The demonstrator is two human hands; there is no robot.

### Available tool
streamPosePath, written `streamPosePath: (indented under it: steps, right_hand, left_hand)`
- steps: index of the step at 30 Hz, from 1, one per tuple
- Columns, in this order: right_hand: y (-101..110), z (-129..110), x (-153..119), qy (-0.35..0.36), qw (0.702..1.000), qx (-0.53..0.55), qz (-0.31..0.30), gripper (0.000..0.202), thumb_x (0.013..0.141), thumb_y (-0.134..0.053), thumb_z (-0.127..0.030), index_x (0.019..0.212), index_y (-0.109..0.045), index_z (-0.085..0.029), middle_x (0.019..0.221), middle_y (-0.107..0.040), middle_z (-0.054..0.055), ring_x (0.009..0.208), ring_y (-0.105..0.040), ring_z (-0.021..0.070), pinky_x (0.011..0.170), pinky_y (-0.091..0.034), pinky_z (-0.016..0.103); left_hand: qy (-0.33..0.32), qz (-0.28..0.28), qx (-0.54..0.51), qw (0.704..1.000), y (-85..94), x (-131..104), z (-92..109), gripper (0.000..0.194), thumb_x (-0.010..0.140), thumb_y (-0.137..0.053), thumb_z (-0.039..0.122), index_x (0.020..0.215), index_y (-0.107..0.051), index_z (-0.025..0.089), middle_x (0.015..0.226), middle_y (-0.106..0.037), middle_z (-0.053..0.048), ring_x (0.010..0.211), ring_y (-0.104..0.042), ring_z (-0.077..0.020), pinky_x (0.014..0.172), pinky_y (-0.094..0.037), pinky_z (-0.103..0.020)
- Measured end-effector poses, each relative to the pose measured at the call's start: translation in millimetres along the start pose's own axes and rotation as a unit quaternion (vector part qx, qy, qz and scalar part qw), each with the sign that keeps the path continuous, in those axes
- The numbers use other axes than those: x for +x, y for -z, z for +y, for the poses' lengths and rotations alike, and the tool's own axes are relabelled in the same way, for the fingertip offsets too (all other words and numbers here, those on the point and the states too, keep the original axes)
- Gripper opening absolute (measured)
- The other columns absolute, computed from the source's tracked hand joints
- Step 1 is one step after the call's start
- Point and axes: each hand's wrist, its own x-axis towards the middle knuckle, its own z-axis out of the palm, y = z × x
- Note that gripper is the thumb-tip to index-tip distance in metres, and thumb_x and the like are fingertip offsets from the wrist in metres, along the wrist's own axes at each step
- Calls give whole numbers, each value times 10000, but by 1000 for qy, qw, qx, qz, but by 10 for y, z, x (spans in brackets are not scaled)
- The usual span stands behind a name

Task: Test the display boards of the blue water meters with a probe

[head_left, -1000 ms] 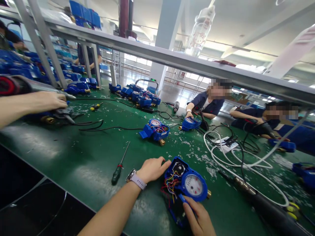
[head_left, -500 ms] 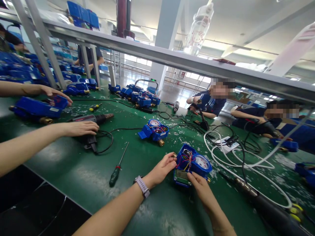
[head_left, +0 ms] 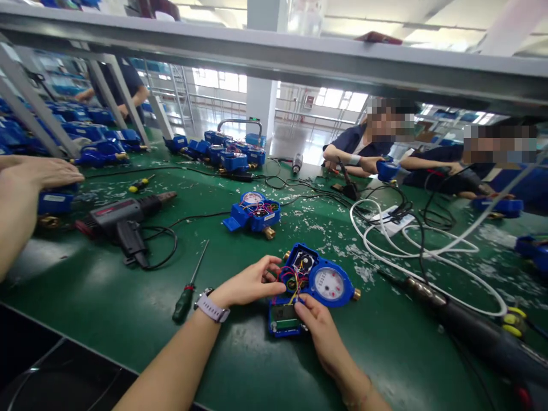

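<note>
A blue water meter (head_left: 329, 283) with a round white dial lies on the green table, its wiring compartment uncovered. Red and yellow wires run from that compartment to a blue cover holding a green circuit board (head_left: 285, 319). My right hand (head_left: 321, 325) grips this cover at its right edge, the thumb near the wires. At the compartment's left side is my left hand (head_left: 250, 279), fingers and thumb apart beside the wires; whether it touches them is unclear. A green-handled screwdriver (head_left: 184, 303) lies left of my left wrist.
A heat gun (head_left: 124, 220) and a co-worker's hand (head_left: 40, 171) are at left. Another open meter (head_left: 252, 211) sits ahead. White tubing (head_left: 363, 228) and a black tool (head_left: 475, 337) lie at right. A shelf beam (head_left: 274, 51) crosses above.
The meter has turned, bringing its dial to the right of the compartment, and the cover now hangs out farther below. My left thumb and fingers have spread. The co-worker's hand has left the heat gun.
</note>
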Motion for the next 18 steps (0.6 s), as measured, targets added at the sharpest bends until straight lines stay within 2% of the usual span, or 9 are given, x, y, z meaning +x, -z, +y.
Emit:
streamPosePath:
  steps: [4, 8, 13, 18]
  right_hand:
    - [-4, -15, -28, -12, 1000, 20, -5, 413, 783, -698, -575, 857, -592, -183, 782, -671, 14, 716, -608, 172, 720, -450, 279]
    - [27, -43, -42, -12, 1000, 26, -13, 438, 771, -703, -583, 878, -584, -175, 745, -649, 2, 689, -575, 154, 682, -429, 259]
    - [50, -77, -46, 1, 1000, 10, -26, 432, 706, -781, -526, 843, -590, -164, 781, -636, 4, 730, -557, 157, 697, -422, 263]
    - [63, -54, -18, 26, 1000, -4, -4, 393, 703, -779, -505, 824, -632, -161, 754, -628, -4, 712, -536, 150, 673, -404, 256]
  left_hand:
    - [27, -29, 29, 999, -15, 33, -3, 384, 773, -676, 461, 932, -521, 147, 810, -539, 16, 725, -486, -126, 675, -398, -257]
    - [55, -112, 44, 991, -107, 60, -8, 475, 791, -588, 605, 710, -545, 138, 620, -459, 51, 573, -363, -93, 557, -295, -236]
    - [58, -149, 25, 987, -221, 75, 1, 571, 776, -529, 699, 636, -505, 146, 590, -388, 55, 559, -287, -88, 539, -255, -240]
    - [44, -122, 23, 991, -244, 83, -22, 537, 775, -567, 664, 650, -513, 144, 594, -398, 54, 569, -304, -91, 544, -271, -234]
